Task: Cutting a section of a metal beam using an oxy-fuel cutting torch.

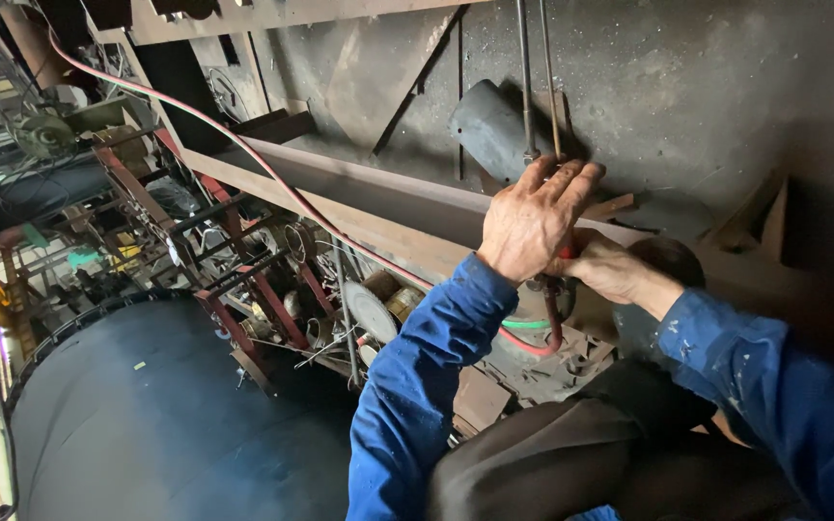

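Torch (536, 106): two thin metal tubes, dull and straight, rising from the hands over a rusty steel beam (378, 198). Left hand (530, 227) wraps its fingers (564, 183) around the tubes' base; right hand (602, 267) grips the handle just below. Red hose (272, 174) and green hose (525, 324), smooth rubber, hang beneath.

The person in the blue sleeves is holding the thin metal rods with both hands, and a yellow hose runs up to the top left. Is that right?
Not quite: the hose is red, not yellow. The head view shows it running from the hands up to the top left. The rest holds: the left hand and right hand, in blue sleeves, grip the thin metal rods.
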